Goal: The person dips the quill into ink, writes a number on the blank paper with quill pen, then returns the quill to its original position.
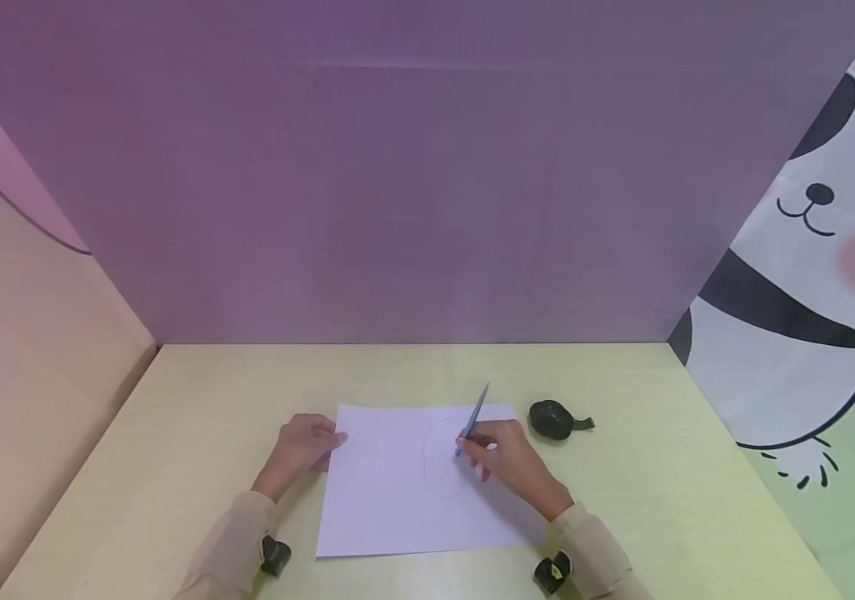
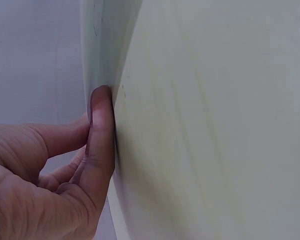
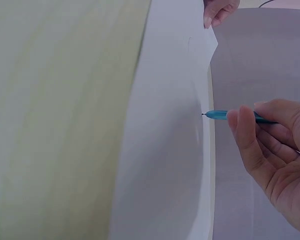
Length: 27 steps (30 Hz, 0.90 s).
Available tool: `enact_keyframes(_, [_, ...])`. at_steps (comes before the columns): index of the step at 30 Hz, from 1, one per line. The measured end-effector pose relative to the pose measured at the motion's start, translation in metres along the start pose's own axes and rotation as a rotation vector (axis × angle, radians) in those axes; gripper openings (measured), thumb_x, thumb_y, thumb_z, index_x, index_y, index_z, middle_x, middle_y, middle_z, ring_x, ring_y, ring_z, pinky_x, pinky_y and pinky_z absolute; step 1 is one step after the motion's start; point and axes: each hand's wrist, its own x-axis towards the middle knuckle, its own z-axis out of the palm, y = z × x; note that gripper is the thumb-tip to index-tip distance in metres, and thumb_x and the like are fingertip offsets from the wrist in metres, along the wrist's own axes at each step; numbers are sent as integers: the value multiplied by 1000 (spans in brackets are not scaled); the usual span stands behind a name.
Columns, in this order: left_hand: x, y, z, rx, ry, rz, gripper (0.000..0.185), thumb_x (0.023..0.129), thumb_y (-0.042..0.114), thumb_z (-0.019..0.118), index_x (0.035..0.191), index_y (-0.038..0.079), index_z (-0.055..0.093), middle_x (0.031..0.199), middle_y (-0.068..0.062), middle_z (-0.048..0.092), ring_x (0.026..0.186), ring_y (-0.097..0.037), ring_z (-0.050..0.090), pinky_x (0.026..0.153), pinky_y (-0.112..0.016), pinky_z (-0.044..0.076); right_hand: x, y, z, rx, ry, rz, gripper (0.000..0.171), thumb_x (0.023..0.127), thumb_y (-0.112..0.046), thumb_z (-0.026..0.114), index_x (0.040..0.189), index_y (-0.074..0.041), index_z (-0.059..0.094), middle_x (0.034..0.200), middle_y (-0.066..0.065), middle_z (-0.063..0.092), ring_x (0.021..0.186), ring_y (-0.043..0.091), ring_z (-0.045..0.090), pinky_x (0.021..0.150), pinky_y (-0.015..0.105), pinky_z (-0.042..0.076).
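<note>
Near the desk's front edge, the right hand [image 1: 513,462] pinches a blue pen [image 1: 472,420], tip on the paper [image 1: 397,500], shaft slanting away, while the left hand's [image 1: 300,446] loosely curled fingers press the paper's left edge.

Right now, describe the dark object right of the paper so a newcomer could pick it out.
On the pale yellow-green table, find the white sheet of paper at the near middle. Just off its far right corner, beyond the right hand holding the blue pen, lies a small dark green rounded object with a short tail, the only dark lump there.
</note>
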Motion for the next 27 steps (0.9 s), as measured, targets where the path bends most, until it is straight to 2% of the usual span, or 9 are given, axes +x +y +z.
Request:
enact_keyframes(12, [1, 4, 0, 9, 5, -9, 33, 97, 11, 71, 118, -15, 65, 108, -30, 73, 66, -19, 71, 66, -35, 65, 10, 2, 3, 29, -41, -46, 16, 101, -10, 68, 98, 3, 76, 69, 8, 69, 48, 8, 60, 47, 24, 53])
enact_keyframes(19, [1, 2, 0, -1, 12, -10, 33, 96, 10, 71, 117, -14, 65, 104, -26, 74, 65, -18, 70, 65, -35, 65, 13, -2, 9, 45, -62, -43, 13, 101, -7, 68, 100, 2, 77, 72, 7, 69, 54, 8, 61, 50, 27, 58])
enact_keyframes(27, [0, 1, -1, 10, 0, -5, 34, 97, 10, 71, 119, -15, 64, 103, -25, 74, 66, -18, 69, 65, -35, 64, 16, -4, 14, 7, -81, -94, 13, 101, -8, 68, 99, 2, 77, 71, 10, 68, 51, 7, 61, 49, 24, 56])
